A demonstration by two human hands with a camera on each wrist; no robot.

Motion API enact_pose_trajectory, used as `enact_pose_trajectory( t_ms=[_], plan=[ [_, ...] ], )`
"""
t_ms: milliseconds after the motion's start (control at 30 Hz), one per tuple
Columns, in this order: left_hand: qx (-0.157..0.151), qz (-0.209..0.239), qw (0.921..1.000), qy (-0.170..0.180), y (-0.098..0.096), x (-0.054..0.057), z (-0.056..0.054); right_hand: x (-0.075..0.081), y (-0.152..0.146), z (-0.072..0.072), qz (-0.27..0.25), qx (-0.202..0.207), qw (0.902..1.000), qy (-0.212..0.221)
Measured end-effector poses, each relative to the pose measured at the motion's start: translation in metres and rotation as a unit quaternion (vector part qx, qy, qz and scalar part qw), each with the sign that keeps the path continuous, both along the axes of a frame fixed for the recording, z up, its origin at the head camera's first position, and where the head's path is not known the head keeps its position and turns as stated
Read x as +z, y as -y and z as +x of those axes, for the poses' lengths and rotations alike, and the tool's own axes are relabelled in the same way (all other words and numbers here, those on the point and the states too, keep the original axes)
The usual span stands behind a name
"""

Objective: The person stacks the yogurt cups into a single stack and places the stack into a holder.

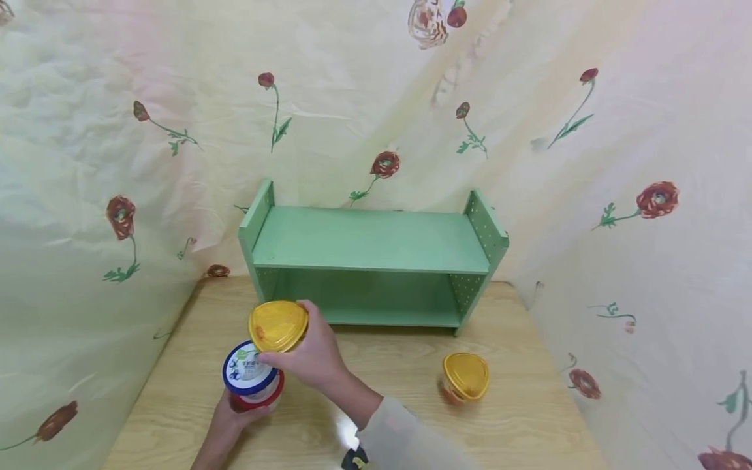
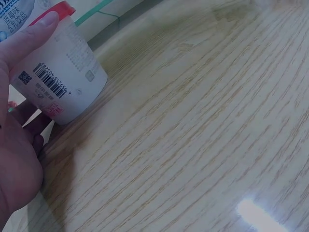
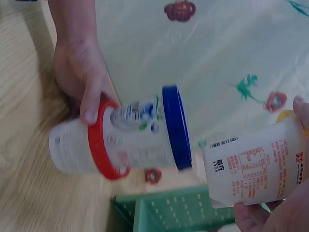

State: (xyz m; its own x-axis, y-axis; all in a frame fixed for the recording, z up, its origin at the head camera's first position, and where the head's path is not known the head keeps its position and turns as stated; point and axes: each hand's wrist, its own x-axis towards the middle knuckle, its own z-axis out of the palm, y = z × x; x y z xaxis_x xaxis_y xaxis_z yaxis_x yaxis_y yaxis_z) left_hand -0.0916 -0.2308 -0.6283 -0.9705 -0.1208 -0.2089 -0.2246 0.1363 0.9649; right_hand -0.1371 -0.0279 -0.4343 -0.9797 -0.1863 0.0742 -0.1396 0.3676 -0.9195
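Note:
My left hand [image 1: 232, 421] grips a white tub with a red lid [image 2: 72, 72], its thumb at the lid. On that lid stands a second white tub with a blue lid [image 1: 249, 369]; both stay upright in a stack. My right hand [image 1: 320, 356] holds a tub with a yellow lid [image 1: 279, 324] close above the blue lid. In the right wrist view the base of this yellow-lidded tub [image 3: 253, 166] is near the blue lid [image 3: 176, 128]; whether they touch I cannot tell. The right fingertips are partly hidden behind the tub.
Another tub with a yellow lid [image 1: 466, 376] stands at the right of the wooden table [image 1: 399, 385]. A green two-level shelf [image 1: 370, 238] is at the back, against flowered cloth [image 1: 329, 117]. A small dark object with yellow [image 1: 355, 459] lies at the front edge.

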Motion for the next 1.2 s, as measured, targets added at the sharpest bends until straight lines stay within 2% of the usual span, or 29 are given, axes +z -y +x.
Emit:
enact_pose_trajectory(
  t_ms=[200, 367, 567, 867, 1067, 1200],
  plan=[
    [0.009, -0.010, 0.9993, -0.036, -0.004, -0.002, 0.001, -0.002, 0.032, 0.007, 0.003, 0.024, 0.9997, 0.011],
    [0.001, -0.009, 0.9976, -0.068, -0.001, -0.004, -0.001, -0.006, 0.051, 0.011, 0.006, 0.029, 0.9996, -0.005],
    [-0.005, -0.026, 0.9980, -0.057, 0.001, -0.006, 0.002, -0.010, 0.060, 0.015, 0.026, 0.039, 0.9986, -0.024],
    [-0.006, -0.026, 0.9966, -0.077, 0.000, -0.003, 0.004, -0.012, 0.058, 0.015, 0.040, 0.041, 0.9980, -0.026],
    [-0.007, -0.011, 0.9985, -0.053, -0.001, -0.005, 0.004, -0.009, 0.057, 0.016, 0.060, 0.041, 0.9973, -0.010],
    [-0.007, -0.023, 0.9990, -0.039, 0.000, -0.005, 0.003, -0.001, 0.049, 0.018, 0.063, 0.053, 0.9966, -0.001]
  ],
)
